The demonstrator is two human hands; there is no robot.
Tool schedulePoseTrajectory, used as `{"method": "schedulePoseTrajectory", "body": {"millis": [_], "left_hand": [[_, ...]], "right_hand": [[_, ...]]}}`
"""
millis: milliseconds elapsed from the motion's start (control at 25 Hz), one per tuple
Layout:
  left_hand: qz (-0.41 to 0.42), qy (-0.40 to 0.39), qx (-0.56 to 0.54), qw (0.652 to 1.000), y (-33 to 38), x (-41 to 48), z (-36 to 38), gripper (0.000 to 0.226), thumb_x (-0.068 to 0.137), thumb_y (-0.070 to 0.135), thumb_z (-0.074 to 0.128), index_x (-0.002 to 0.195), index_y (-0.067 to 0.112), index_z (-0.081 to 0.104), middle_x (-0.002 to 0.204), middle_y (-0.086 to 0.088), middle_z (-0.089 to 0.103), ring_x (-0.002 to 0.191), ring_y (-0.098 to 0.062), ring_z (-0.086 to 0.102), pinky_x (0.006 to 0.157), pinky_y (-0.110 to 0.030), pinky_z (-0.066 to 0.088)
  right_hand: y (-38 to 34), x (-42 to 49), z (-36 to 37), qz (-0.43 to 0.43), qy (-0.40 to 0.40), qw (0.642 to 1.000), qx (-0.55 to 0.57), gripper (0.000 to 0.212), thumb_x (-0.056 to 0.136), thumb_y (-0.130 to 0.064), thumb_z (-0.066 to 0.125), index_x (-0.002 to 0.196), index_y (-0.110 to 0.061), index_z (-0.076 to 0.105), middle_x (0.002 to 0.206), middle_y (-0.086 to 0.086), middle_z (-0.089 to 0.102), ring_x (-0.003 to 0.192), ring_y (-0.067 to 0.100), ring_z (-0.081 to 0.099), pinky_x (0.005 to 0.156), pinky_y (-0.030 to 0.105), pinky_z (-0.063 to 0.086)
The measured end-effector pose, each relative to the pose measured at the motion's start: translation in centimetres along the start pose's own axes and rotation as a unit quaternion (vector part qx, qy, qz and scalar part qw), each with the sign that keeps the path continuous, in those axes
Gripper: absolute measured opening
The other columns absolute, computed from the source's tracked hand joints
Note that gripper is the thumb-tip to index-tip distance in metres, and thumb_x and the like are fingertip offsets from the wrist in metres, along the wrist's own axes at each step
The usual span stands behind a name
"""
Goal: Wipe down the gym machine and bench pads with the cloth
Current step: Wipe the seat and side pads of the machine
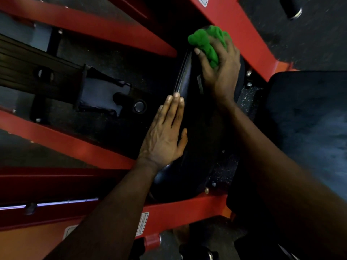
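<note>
white labels (142, 224) on the red frame (178, 209) are unreadably blurred.

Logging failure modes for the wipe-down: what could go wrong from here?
1. The green cloth is bunched in the right hand, so probably little of it meets the black pad; strips may get missed.
2. That hand works close to the red frame bar and bolts; knuckles could scrape.
3. The left hand lies flat on the pad; the patch beneath may stay unwiped.
</note>
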State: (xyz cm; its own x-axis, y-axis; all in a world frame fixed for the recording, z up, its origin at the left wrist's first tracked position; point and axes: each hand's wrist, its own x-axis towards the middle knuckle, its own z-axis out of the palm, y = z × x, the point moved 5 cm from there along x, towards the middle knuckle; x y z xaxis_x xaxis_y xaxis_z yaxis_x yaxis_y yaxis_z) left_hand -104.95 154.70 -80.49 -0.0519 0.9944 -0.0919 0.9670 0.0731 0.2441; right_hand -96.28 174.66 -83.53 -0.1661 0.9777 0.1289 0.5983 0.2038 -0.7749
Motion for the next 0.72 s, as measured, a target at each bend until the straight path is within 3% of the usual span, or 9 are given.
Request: {"method": "schedulePoseTrajectory", "body": {"millis": [160,280,440,560,720], "left_hand": [[-0.006,-0.013,-0.004,1.0,0.1,0.0,0.0,0.073,0.101,0.028,0.045,0.158,-0.001,0.011,0.167,-0.016,0.003,0.155,-0.027,-0.002,0.126,-0.044,0.011],[-0.003,-0.014,0.006,1.0,0.3,-0.1,-0.3,0.072,0.102,0.032,0.043,0.158,0.0,0.01,0.167,-0.016,0.002,0.155,-0.026,-0.003,0.126,-0.042,0.008],[-0.014,-0.009,0.028,0.999,0.6,0.0,-0.3,0.072,0.103,0.033,0.04,0.158,0.0,0.007,0.167,-0.016,0.0,0.155,-0.026,-0.004,0.126,-0.039,0.004],[-0.018,-0.003,0.047,0.999,0.8,0.1,-0.1,0.072,0.102,0.03,0.041,0.158,0.0,0.008,0.167,-0.017,0.002,0.155,-0.027,-0.001,0.126,-0.041,0.005],[-0.027,0.01,0.054,0.998,0.7,0.1,0.1,0.072,0.1,0.029,0.045,0.158,-0.001,0.012,0.167,-0.017,0.004,0.155,-0.028,0.001,0.126,-0.042,0.009]], "right_hand": [[1.6,-0.1,-0.2,0.106,0.057,0.991,0.053,0.051,0.089,-0.062,0.059,0.126,-0.028,0.07,0.139,-0.005,0.06,0.126,0.019,0.053,0.106,0.043,0.043],[2.1,-0.1,-0.6,0.104,0.067,0.991,0.055,0.054,0.09,-0.061,0.057,0.128,-0.024,0.068,0.139,-0.002,0.06,0.125,0.021,0.055,0.106,0.037,0.042],[3.3,-0.3,-0.5,0.155,0.056,0.986,0.026,0.055,0.093,-0.059,0.055,0.134,-0.024,0.064,0.142,-0.001,0.057,0.127,0.023,0.053,0.106,0.04,0.041],[2.0,1.1,-0.8,0.12,0.034,0.991,0.045,0.055,0.093,-0.061,0.056,0.135,-0.026,0.063,0.145,-0.002,0.056,0.132,0.022,0.049,0.111,0.046,0.038],[1.8,1.2,-0.6,0.021,-0.017,0.999,0.029,0.054,0.094,-0.062,0.053,0.137,-0.029,0.061,0.15,0.004,0.051,0.142,0.023,0.041,0.115,0.043,0.032]]}}
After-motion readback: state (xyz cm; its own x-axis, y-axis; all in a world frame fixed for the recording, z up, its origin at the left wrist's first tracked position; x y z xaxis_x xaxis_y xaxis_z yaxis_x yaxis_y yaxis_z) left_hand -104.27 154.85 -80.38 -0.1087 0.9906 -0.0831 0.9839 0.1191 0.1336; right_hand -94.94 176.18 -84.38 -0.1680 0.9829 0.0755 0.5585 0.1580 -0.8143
